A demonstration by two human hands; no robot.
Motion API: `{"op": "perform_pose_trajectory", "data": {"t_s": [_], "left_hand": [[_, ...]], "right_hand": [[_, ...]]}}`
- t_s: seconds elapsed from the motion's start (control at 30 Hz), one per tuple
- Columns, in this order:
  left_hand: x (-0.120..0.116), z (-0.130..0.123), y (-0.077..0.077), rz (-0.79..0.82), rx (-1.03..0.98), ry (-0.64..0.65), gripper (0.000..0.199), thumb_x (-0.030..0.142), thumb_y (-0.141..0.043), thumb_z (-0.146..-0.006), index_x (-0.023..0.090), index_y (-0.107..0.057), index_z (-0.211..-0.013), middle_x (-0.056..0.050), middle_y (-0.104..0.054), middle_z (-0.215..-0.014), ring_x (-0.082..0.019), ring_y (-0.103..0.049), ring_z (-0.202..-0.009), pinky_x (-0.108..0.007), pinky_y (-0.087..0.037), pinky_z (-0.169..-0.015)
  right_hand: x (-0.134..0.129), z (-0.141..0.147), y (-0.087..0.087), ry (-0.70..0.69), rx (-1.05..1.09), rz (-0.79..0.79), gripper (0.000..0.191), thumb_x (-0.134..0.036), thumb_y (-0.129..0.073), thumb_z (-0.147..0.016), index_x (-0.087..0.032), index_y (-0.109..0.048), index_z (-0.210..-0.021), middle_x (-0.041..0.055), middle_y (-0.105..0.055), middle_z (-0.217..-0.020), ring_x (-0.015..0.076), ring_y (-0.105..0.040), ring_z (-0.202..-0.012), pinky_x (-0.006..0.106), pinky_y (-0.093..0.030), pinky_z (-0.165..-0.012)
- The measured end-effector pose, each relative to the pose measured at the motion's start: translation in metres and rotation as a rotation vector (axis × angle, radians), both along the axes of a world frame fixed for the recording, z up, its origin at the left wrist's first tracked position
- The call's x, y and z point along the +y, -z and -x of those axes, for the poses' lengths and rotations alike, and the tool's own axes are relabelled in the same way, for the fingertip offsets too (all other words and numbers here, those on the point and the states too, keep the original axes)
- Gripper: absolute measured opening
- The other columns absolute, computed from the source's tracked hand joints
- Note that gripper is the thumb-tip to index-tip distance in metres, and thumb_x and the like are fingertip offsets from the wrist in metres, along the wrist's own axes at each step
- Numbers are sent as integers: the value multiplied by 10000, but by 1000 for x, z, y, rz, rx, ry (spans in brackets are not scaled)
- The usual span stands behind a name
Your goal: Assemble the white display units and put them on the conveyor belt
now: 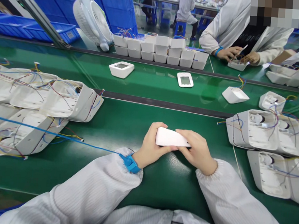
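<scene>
Your white coat (pixel 142 220) lies nearest, at the counter's (pixel 128 124) near edge. From the left, open white shells (pixel 86 102) with loose wires sit toward the counter's left edge. Your left hand (pixel 149 151), wearing a blue wrist strap (pixel 133 164), pinches the left end of a white case (pixel 170 137), thumb along its near side. You hold the case over the counter's middle, between the near edge and the dark strip (pixel 160 103). It looks smooth and wedge-like, with a small dark spot at the lower right (too small to make out). Your right hand (pixel 199 151) pinches the other end, fingers over the top, thumb below. More wired shells (pixel 243 127) lie by the right edge.

You seem to be gripping or handling the case two-handed; any move from here would call for even, gentle finger pressure.
</scene>
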State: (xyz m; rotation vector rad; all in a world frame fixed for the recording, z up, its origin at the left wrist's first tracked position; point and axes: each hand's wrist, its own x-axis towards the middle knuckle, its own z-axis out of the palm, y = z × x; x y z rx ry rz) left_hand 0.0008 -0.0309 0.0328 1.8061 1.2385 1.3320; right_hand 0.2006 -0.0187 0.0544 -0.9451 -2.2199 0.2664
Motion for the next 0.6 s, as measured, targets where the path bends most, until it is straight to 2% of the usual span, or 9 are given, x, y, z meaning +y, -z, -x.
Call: {"op": "perform_pose_trajectory", "data": {"t_s": [0.07,0.13,0.23,0.3,0.37,0.47,0.53,0.6], "left_hand": [[-1,0,2,-12,28,28,735,507,-801,-697,236,-437,-1276,-95,-548,-1223,-264,-572,-1125,-423,-486,-962],[-1,0,3,-36,53,64,857,496,-785,-723,249,-332,-1407,-137,-467,-1393,-307,-480,-1289,-481,-411,-1077],[0,-2,4,-44,63,92,892,444,-740,-792,260,-213,-1488,-158,-332,-1528,-319,-345,-1418,-509,-338,-1151],[2,-4,5,-21,56,96,761,390,-688,-845,256,-271,-1467,-150,-355,-1515,-299,-363,-1411,-499,-363,-1142],[4,-7,5,-11,38,97,610,334,-649,-870,243,-373,-1406,-142,-427,-1457,-278,-422,-1368,-487,-393,-1125],[8,-10,5,-36,-4,92,469,271,-631,-863,217,-483,-1305,-135,-518,-1352,-259,-495,-1291,-474,-423,-1102],[10,-11,5,-49,-29,84,414,245,-627,-853,200,-525,-1252,-135,-548,-1305,-251,-525,-1250,-462,-442,-1081],[12,-10,5,-53,-44,70,372,223,-620,-848,186,-553,-1212,-136,-565,-1275,-244,-543,-1221,-453,-454,-1064]], "right_hand": [[5,-5,2,-21,-18,-35,396,-375,-591,-932,-205,-575,-1289,109,-708,-1150,247,-677,-1028,372,-533,-867],[13,-15,7,17,-19,-36,443,-412,-578,-932,-190,-557,-1315,126,-688,-1193,259,-667,-1055,371,-529,-882],[29,-36,20,284,-7,77,503,-486,-473,-957,-175,-531,-1348,140,-688,-1175,271,-692,-934,371,-540,-773],[42,-49,29,485,24,205,535,-534,-385,-968,-158,-575,-1297,126,-726,-1011,259,-687,-761,351,-518,-653],[56,-54,35,611,118,325,572,-581,-344,-961,-142,-667,-1135,101,-723,-837,234,-648,-652,321,-482,-576],[83,-40,35,650,358,477,609,-659,-416,-900,-126,-709,-885,60,-651,-639,174,-554,-512,273,-412,-460],[106,-13,31,581,474,561,617,-686,-469,-856,-116,-705,-826,42,-614,-583,139,-497,-449,254,-380,-411],[134,22,29,496,483,594,607,-670,-472,-857,-112,-712,-843,55,-643,-626,127,-516,-452,250,-417,-427]]}}
